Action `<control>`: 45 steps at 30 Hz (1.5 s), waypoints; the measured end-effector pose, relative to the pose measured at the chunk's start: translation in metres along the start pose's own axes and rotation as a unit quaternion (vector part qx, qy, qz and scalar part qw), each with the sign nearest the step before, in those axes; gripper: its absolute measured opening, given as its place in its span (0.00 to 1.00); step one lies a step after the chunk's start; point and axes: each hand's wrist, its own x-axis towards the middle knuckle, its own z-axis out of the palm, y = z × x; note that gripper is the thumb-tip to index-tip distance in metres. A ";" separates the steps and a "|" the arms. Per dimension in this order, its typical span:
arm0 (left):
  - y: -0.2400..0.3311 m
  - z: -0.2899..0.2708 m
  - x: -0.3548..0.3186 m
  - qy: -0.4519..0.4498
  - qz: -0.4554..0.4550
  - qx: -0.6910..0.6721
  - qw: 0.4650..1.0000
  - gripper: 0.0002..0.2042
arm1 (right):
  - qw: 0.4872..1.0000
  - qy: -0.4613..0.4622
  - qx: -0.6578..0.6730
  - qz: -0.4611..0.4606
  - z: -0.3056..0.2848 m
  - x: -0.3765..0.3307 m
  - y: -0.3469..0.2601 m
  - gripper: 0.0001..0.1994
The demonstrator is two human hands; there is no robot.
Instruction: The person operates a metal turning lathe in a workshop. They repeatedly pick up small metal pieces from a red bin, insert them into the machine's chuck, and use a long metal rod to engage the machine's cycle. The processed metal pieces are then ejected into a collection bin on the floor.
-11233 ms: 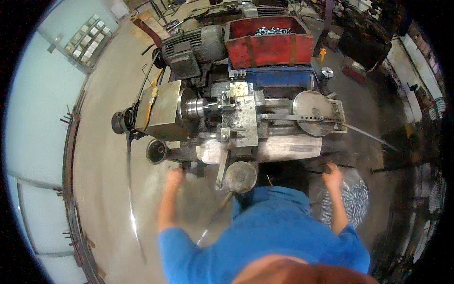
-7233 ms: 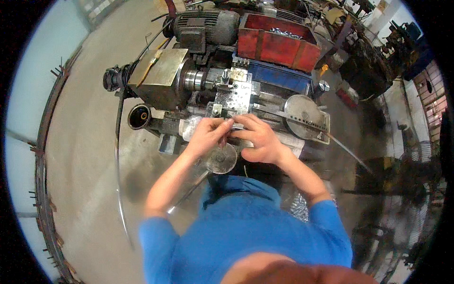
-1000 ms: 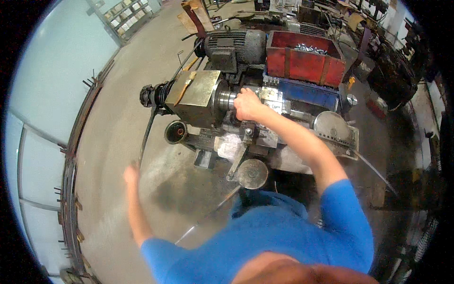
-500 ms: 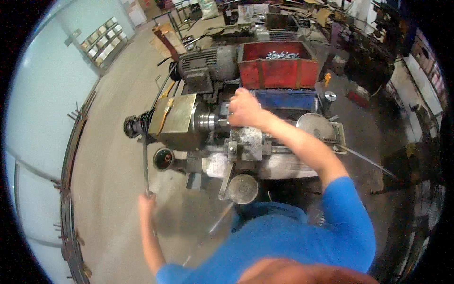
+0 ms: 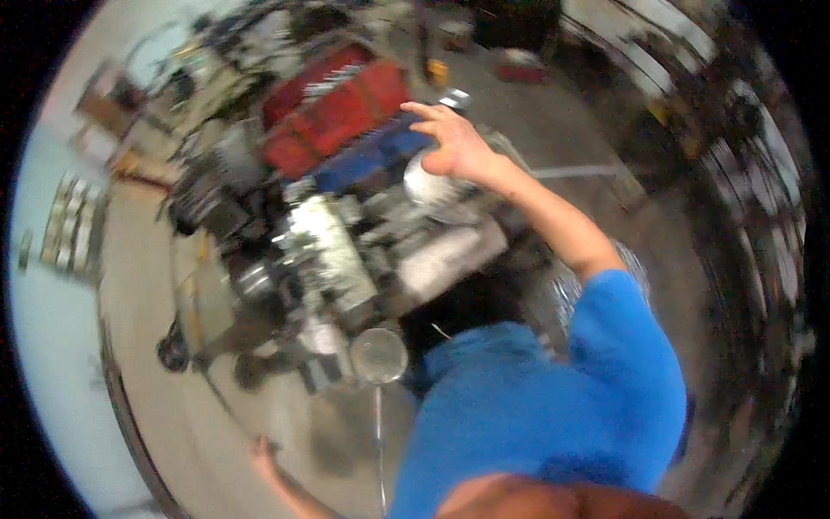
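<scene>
Fingers point(image 5: 425, 111) of right hand point(image 5: 458, 149) spread near red rectangular metal box point(image 5: 346, 121); left hand point(image 5: 262, 455) blurred, fingers cannot be told, near thin dark rod point(image 5: 226, 402). Judged best: steady grip there.

Machine point(image 5: 333, 251) blurred; pieces point(image 5: 333, 82) in red bin point(image 5: 341, 125) indistinct.

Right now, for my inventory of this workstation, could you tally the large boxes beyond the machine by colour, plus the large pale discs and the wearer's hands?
Red box: 1
Blue box: 1
Large pale discs: 2 (nearer disc, farther disc)
Hands: 2 (left hand, right hand)
Total: 6
</scene>
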 end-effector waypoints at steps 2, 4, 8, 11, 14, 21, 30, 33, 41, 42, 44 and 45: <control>-0.005 0.002 0.006 -0.021 -0.013 0.001 1.000 0.13 | 0.995 -0.005 -0.024 0.099 -0.029 -0.065 0.040 0.23; -0.036 -0.025 0.008 -0.056 -0.064 0.023 0.996 0.13 | 0.952 -0.098 -0.086 0.277 -0.039 -0.119 0.090 0.20; -0.021 0.005 0.076 -0.103 -0.088 0.018 0.991 0.12 | 0.902 -0.105 -0.174 0.380 -0.054 -0.316 0.169 0.20; -0.049 -0.034 0.065 -0.148 0.008 0.084 0.985 0.12 | 0.818 -0.245 -0.232 0.466 -0.029 -0.451 0.223 0.13; -0.012 -0.005 0.025 -0.075 -0.034 0.067 0.994 0.12 | 0.781 -0.192 -0.239 0.545 -0.011 -0.447 0.179 0.10; 0.023 0.004 0.000 -0.015 -0.091 0.064 0.994 0.15 | 0.760 -0.424 -0.216 0.442 -0.022 -0.474 0.185 0.13; 0.020 0.004 0.005 -0.023 -0.062 0.078 0.995 0.16 | 0.776 -0.354 -0.215 0.475 -0.031 -0.457 0.163 0.14; -0.007 -0.024 0.029 -0.085 -0.064 0.047 0.993 0.16 | 0.878 -0.204 -0.068 0.427 -0.039 -0.418 0.157 0.12; 0.200 0.074 -0.088 -0.150 0.146 0.250 0.945 0.19 | 0.894 -0.070 0.418 0.146 -0.034 -0.227 0.023 0.20; 0.197 0.096 -0.088 -0.160 0.214 0.113 0.957 0.19 | 0.867 -0.094 0.470 0.138 -0.024 -0.199 -0.006 0.19; 0.241 0.152 -0.114 -0.246 0.177 0.057 0.951 0.16 | 0.841 -0.149 0.514 0.077 0.011 -0.168 -0.036 0.20; 0.249 0.174 -0.125 -0.273 0.189 0.037 0.942 0.14 | 0.844 -0.150 0.514 0.017 0.028 -0.151 -0.055 0.20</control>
